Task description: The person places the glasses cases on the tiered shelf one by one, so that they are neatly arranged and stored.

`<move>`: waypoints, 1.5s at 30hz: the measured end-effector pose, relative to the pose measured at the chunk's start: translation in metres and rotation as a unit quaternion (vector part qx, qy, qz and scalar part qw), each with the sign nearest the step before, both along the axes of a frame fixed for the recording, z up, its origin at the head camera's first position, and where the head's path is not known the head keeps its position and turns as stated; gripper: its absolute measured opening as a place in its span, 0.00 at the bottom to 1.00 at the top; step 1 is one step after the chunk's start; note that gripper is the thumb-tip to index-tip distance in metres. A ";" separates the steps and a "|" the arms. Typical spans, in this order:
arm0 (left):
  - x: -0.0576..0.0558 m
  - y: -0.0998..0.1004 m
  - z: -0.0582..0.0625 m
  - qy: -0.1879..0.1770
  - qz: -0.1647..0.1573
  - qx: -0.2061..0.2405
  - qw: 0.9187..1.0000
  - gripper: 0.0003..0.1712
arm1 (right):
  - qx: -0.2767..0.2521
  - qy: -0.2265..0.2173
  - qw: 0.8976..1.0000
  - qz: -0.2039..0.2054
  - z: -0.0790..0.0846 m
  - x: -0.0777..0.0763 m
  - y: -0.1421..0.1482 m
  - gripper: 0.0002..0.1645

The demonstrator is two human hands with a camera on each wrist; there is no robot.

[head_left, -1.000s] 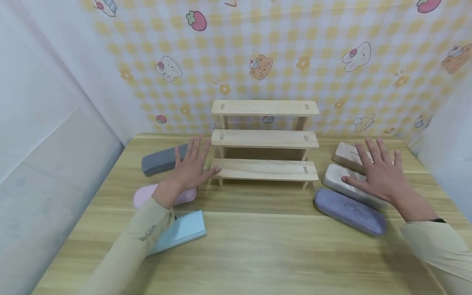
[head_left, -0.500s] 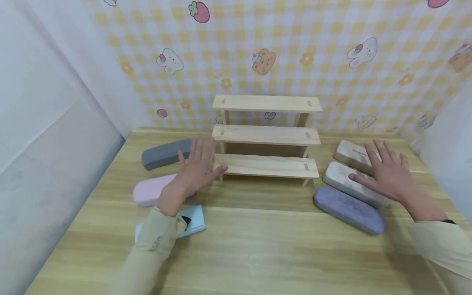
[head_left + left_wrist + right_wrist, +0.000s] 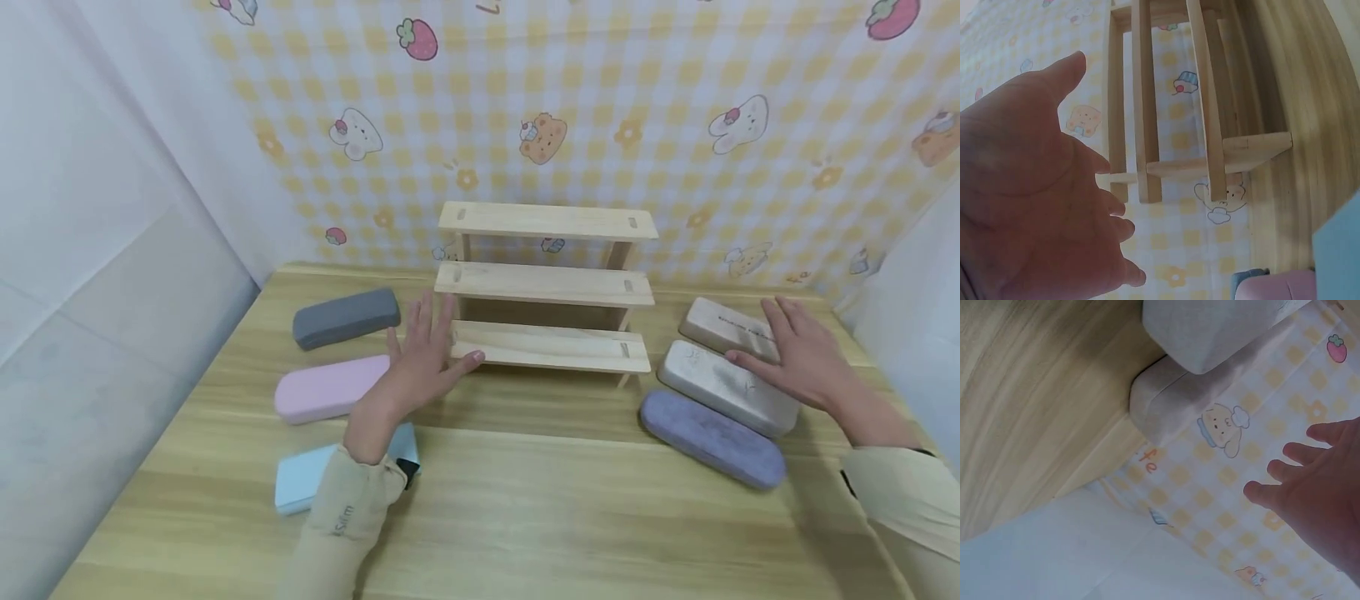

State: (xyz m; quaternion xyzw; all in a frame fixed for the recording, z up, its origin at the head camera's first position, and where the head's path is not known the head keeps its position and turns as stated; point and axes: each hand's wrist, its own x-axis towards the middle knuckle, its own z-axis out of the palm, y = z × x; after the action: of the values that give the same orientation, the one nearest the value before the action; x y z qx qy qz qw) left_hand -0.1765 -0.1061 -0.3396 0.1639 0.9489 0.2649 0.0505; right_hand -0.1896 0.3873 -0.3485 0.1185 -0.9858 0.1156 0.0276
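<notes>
My left hand (image 3: 416, 362) is held with fingers spread beside the left end of a three-tier wooden shelf (image 3: 543, 283), holding nothing. In the left wrist view the same hand (image 3: 1041, 187) appears apart from the shelf's tiers. Left of it lie a grey glasses case (image 3: 345, 318), a pink one (image 3: 326, 390) and a light blue one (image 3: 303, 477), the last partly hidden by the sleeve. My right hand (image 3: 810, 354), fingers extended, hovers over a beige case (image 3: 723, 325) and a white case (image 3: 720, 383). A purple case (image 3: 708, 440) lies in front of those.
Everything stands on a wood-grain table (image 3: 540, 517). A yellow checked cloth (image 3: 600, 83) with cartoon prints hangs behind the shelf. White panels (image 3: 97, 208) close off the left and right sides.
My left hand has shifted right, uncovering more of the grey and pink cases. My right hand has moved slightly right, its fingers now closer together. The cases and shelf keep their places.
</notes>
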 end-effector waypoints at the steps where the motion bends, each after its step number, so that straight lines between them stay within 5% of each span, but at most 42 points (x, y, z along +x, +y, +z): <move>1: 0.000 0.001 -0.001 0.000 -0.001 0.002 1.000 0.52 | -0.003 0.003 1.000 -0.001 -0.001 -0.001 0.002 0.56; 19: -0.004 0.030 -0.030 -0.032 -0.017 -0.070 0.997 0.51 | -0.095 -0.068 0.993 -0.032 -0.018 -0.015 0.035 0.52; 28: -0.008 0.035 -0.037 -0.037 -0.011 -0.074 0.997 0.52 | -0.075 -0.101 0.990 -0.057 -0.025 -0.021 0.051 0.54; 34: -0.008 0.036 -0.041 -0.018 -0.018 -0.116 0.993 0.52 | -0.048 -0.130 0.989 -0.056 -0.029 -0.023 0.054 0.55; 45: -0.007 0.035 -0.046 -0.010 -0.023 -0.125 0.992 0.52 | -0.037 -0.119 0.991 -0.047 -0.027 -0.025 0.055 0.54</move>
State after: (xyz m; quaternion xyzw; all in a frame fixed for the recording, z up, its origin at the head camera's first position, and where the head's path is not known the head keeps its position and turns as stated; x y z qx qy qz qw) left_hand -0.1838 -0.0706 -0.3861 0.1754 0.9699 0.1449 0.0865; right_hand -0.2145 0.4424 -0.3759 0.0564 -0.9817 0.1634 -0.0802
